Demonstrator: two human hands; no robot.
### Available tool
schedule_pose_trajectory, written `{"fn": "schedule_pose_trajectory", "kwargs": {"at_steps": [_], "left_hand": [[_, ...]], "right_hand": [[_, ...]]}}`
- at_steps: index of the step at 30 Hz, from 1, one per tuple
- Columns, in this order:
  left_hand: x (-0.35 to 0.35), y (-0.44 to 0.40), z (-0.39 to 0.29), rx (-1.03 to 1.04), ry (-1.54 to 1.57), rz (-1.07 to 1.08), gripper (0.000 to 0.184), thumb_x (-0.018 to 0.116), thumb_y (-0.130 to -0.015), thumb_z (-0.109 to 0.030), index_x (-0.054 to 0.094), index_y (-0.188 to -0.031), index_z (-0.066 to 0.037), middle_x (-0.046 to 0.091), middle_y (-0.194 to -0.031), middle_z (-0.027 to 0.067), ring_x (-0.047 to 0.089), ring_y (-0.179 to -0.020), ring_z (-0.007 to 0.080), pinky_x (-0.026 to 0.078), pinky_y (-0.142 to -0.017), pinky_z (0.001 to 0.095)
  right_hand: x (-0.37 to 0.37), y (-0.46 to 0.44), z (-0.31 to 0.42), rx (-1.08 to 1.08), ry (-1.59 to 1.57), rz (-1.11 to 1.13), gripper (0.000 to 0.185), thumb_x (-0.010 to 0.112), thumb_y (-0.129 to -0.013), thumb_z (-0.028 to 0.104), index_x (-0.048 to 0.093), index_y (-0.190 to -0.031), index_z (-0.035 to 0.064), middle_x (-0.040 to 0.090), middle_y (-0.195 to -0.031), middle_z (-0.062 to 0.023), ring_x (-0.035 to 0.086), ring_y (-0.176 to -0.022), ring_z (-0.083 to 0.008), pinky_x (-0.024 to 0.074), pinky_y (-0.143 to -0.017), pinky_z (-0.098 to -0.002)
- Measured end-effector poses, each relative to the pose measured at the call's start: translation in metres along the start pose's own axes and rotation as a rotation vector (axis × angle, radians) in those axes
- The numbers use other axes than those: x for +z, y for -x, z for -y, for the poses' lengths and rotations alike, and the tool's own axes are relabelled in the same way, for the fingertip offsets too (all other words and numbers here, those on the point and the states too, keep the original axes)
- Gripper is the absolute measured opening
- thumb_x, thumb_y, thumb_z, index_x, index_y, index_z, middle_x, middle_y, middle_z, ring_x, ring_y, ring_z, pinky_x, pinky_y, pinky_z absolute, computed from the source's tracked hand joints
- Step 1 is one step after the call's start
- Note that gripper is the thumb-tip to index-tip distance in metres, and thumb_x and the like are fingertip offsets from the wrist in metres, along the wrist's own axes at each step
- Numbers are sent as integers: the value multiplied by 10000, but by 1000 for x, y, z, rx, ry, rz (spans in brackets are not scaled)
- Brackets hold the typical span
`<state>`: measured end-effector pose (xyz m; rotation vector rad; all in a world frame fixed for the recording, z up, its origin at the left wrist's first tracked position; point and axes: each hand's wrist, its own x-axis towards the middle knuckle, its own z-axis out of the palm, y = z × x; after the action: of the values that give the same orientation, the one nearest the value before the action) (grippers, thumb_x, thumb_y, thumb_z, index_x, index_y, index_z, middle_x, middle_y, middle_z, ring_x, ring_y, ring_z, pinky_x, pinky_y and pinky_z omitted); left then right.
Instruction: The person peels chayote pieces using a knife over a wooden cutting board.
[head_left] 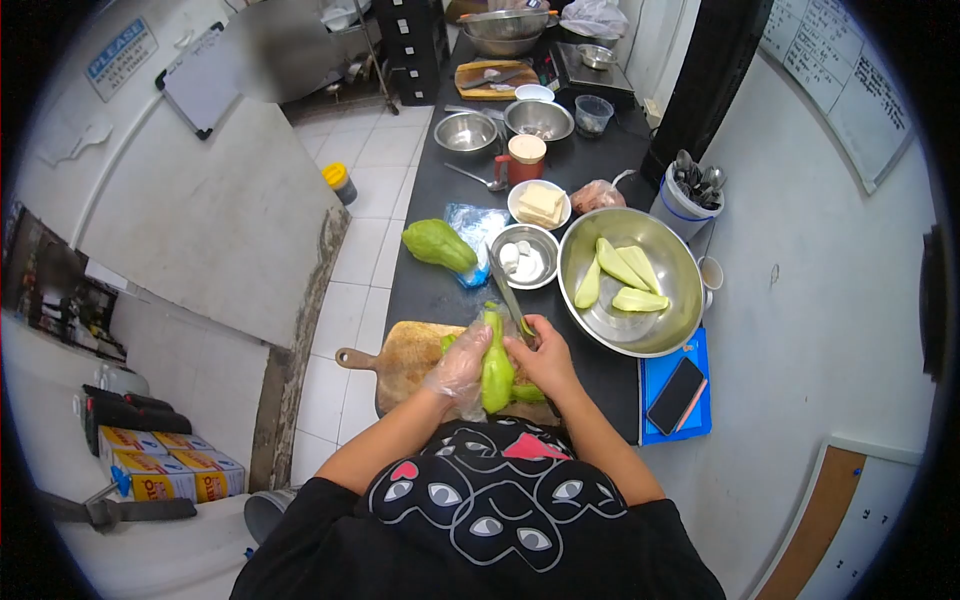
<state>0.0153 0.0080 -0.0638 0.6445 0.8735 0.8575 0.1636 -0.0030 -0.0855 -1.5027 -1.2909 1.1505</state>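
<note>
My left hand [459, 366], in a clear plastic glove, is wrapped round a green chayote [496, 378], held upright over the wooden cutting board [405, 352]. My right hand [541, 356] is bare and grips a knife [508, 288] by its handle, blade pointing away from me, close beside the chayote. Green pieces lie on the board, partly hidden by the hands. A large steel bowl [690, 310] to the right holds several pale green pieces [640, 299]. One whole chayote [437, 244] lies at the left, by a blue and clear plastic bag [476, 226].
Beyond the hands are a small bowl of white pieces [524, 258], a plate of yellow blocks [541, 205], a red mug [526, 160] and steel bowls [466, 132]. A phone [677, 395] lies on a blue item at the right. Utensils stand in a white bucket [687, 205].
</note>
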Motion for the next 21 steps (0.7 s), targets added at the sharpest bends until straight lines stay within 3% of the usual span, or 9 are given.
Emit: {"fn": "schedule_pose_trajectory", "kwargs": {"at_steps": [2, 5, 9, 17, 21], "left_hand": [[-8, 0, -11, -23, -67, 47, 390, 348, -984, -355, 493, -1181, -51, 588, -975, 76, 591, -830, 174, 510, -718, 327], [-13, -4, -13, 62, -78, -112, 357, 407, -971, -331, 497, -1190, -63, 583, -982, 61, 580, -881, 164, 504, -725, 322], [-12, -13, -17, 24, 240, -136, 352, 478, -943, -335, 511, -1184, -81, 581, -973, 48, 575, -884, 151, 506, -709, 301], [-17, -3, -27, -4, 283, 112, 420, 507, -927, -364, 484, -1244, -89, 560, -1047, 40, 569, -913, 141, 499, -745, 301], [-12, 9, -27, 110, 84, 78, 451, 526, -906, -399, 476, -1240, -100, 580, -1034, 57, 606, -854, 154, 522, -673, 281]], "right_hand": [[-12, 12, 30, 32, 217, 21, 412, 667, -802, 316, 555, -1086, 41, 628, -875, -150, 616, -769, -234, 479, -672, -328], [-23, 27, 48, -48, 392, 66, 391, 633, -821, 360, 579, -1074, 67, 636, -885, -167, 626, -737, -304, 492, -657, -365], [-19, 40, 34, -173, 566, 57, 468, 591, -808, 506, 570, -1082, 126, 639, -868, -163, 623, -771, -346, 489, -665, -428], [-17, 42, 44, -266, 640, -63, 462, 577, -803, 524, 562, -1052, 135, 624, -832, -148, 620, -774, -348, 484, -646, -456], [-16, 41, 55, -197, 689, -84, 420, 631, -796, 446, 571, -1032, 104, 633, -883, -140, 615, -778, -343, 489, -657, -421]]}}
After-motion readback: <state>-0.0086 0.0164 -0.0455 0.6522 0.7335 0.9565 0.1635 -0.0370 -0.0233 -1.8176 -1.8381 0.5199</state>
